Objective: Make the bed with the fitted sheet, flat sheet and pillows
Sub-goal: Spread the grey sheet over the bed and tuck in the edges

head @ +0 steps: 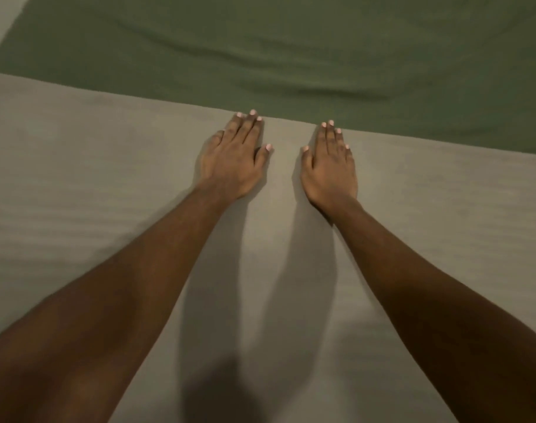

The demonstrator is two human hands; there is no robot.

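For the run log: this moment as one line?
left hand: flat on grey sheet | right hand: flat beside it | green sheet: wrinkled, exposed beyond

We count two hands here: one left hand (233,161) and one right hand (330,167). We count also two sheets: one green sheet (291,50) and one pale grey sheet (93,178).

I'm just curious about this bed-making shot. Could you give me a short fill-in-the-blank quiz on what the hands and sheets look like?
1. The left hand and the right hand both rest palm-____ on the beige sheet.
2. The wrinkled sheet beyond the hands is coloured ____.
3. The hands' fingers are straight, gripping ____.
Missing words: down; green; nothing.
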